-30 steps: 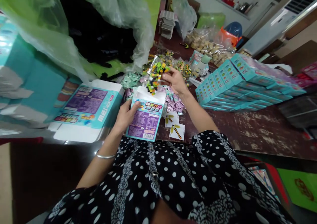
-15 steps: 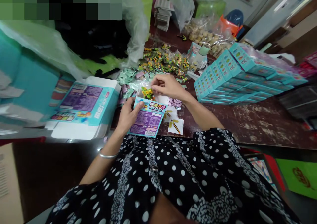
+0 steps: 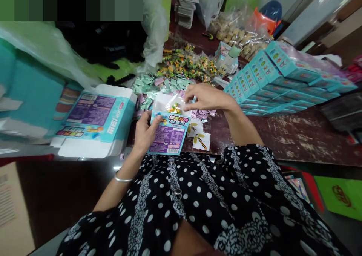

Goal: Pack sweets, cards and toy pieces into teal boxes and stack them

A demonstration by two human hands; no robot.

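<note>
The right hand (image 3: 205, 97) has its grip pinched shut on a small clear plastic bag of yellow, green and black bricks (image 3: 174, 106), held at the open top of a small teal and purple printed carton (image 3: 169, 133). The bag lies directly left of the right fingertips, partly inside the mouth. The left hand (image 3: 144, 132) has its grip closed round the carton's left edge, thumb on the front face. The carton's long axis runs away from the body, mouth at the far end, above the near edge of the worn dark-red counter (image 3: 294, 143). The right hand is nearer the bag. Just right of the carton lie two white printed cards (image 3: 201, 141).
</note>
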